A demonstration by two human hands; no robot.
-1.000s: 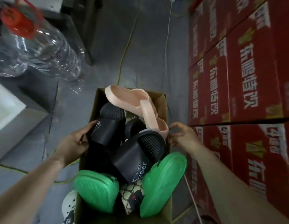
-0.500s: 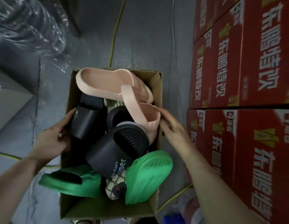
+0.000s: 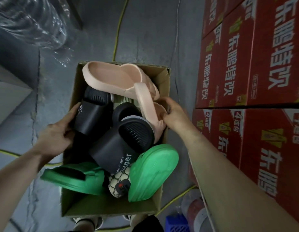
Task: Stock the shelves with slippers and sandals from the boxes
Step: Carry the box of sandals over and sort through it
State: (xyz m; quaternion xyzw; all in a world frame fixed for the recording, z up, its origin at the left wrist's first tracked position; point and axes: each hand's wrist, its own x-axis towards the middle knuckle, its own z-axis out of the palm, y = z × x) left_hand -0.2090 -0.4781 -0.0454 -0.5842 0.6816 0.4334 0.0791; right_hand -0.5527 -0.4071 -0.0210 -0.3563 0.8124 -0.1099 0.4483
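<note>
Red cartons (image 3: 245, 64): stacked wall on the right, glossy printed card, flat faces; close beside the right forearm, likely to catch an elbow during a lift.
Floor (image 3: 153, 39): rough grey concrete, crossed by a thin yellow cable (image 3: 118, 30); a trip hazard when walking off with stock.
Box (image 3: 111, 205): open brown cardboard with soft, creased walls, heaped above the rim with slippers; prone to sagging or tipping. No shelf in view.
Green slippers (image 3: 150, 171): smooth moulded foam, rounded; at the near end, jutting over the rim, probably first to slide out.
Pink slippers (image 3: 111, 76): matte foam, thick soles, far end, tangled together; risk of dragging both out at once.
Black slippers (image 3: 118, 148): ribbed insoles, white lettering, mid-box.
Left hand (image 3: 56, 136): fingers mostly straight, laid on a black slipper at the left wall.
Right hand (image 3: 173, 113): fingers curled, pinching the nearer pink slipper by the right wall.
</note>
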